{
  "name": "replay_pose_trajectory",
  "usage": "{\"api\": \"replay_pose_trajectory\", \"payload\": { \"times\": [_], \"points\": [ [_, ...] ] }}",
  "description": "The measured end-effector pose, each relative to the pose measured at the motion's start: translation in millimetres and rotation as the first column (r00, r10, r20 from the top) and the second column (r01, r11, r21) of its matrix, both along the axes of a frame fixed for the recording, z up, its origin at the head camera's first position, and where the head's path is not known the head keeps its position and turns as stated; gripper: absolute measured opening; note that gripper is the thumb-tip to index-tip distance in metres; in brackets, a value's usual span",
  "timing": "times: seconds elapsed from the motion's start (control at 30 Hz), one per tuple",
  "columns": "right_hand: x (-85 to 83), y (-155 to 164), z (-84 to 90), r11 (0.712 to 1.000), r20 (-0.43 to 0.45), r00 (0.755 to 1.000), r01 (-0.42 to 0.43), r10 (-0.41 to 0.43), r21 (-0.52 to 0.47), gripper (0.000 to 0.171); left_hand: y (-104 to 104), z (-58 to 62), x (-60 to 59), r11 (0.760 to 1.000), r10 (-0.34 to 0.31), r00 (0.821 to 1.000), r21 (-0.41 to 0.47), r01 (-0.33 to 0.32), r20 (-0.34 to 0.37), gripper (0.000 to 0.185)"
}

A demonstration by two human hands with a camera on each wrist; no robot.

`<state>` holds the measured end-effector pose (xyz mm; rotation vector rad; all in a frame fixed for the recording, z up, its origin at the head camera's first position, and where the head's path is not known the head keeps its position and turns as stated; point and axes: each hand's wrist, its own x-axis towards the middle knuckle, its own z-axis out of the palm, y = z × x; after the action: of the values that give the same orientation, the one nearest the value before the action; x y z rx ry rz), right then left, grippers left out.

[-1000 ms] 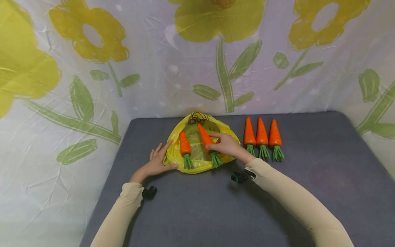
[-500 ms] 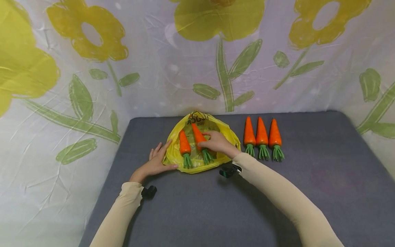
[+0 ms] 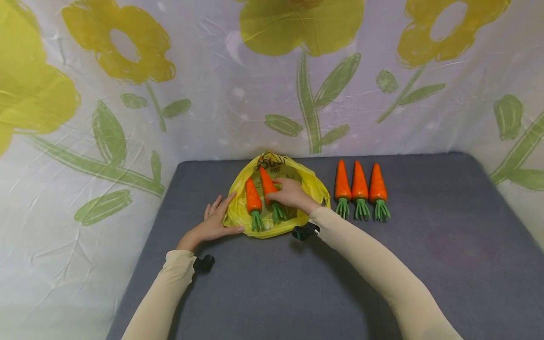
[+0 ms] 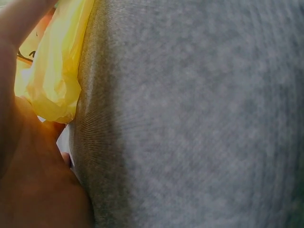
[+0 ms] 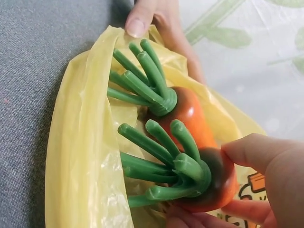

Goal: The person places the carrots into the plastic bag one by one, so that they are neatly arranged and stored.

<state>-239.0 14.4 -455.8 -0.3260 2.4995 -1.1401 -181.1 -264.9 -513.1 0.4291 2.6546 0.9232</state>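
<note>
The right hand (image 3: 291, 194) has its fingers (image 5: 266, 156) and thumb curled round the thick end of a toy carrot (image 5: 216, 183), pinching it just above the green plastic top (image 5: 164, 171), as the right wrist view shows plainly. From the head view this carrot (image 3: 267, 185) lies on the yellow plastic bag (image 3: 241, 212), its long axis running away from the person: orange tip toward the flowered backdrop, green stalks toward the near edge. The gripped part sits directly under the fingers, so the carrot's length stretches forward and slightly left from the hand.

Just beside it on the left lies a second toy carrot (image 3: 253, 200), nearly parallel, stalks also pointing toward the person; the two look close enough to touch at the stalks, though I cannot tell for sure.

The left hand (image 3: 214, 222) rests flat at the bag's left edge with fingers straight and slightly spread, the thumb along the bag's near rim. The left wrist view shows little but the bag's crumpled edge (image 4: 54, 85) against the palm.

To the right, well apart from the bag, three more carrots (image 3: 360, 186) lie in a row on the grey mat (image 3: 425, 245), tips away.
</note>
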Motion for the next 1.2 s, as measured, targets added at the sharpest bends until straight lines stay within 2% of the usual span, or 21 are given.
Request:
{"api": "replay_pose_trajectory", "payload": {
  "times": [0.23,0.43,0.9,1.2],
  "points": [
    [0.2,-6.9,-5.8,0.999,-0.018,0.999,-0.04,0.041,0.03,0.064,0.9,-0.6,0.5,1.0,0.004,1.0,-0.003,-0.003,0.01,0.107],
    [2.4,-11.8,-6.2,1.0,0.005,1.0,-0.023,0.023,0.019,0.063,0.8,0.6,1.0,1.0,0.004,1.0,0.01,-0.004,0.004,0.107],
    [4.8,-14.5,-9.1,0.997,0.037,0.998,-0.055,0.054,0.053,0.068,0.7,3.2,1.6,1.0,0.002,1.0,0.006,-0.002,0.012,0.107],
    [5.4,-14.4,-7.8,0.996,0.027,0.998,-0.065,0.064,0.053,0.067,0.1,1.2,0.4,1.0,0.004,1.0,-0.006,-0.004,-0.001,0.107]
  ]
}}
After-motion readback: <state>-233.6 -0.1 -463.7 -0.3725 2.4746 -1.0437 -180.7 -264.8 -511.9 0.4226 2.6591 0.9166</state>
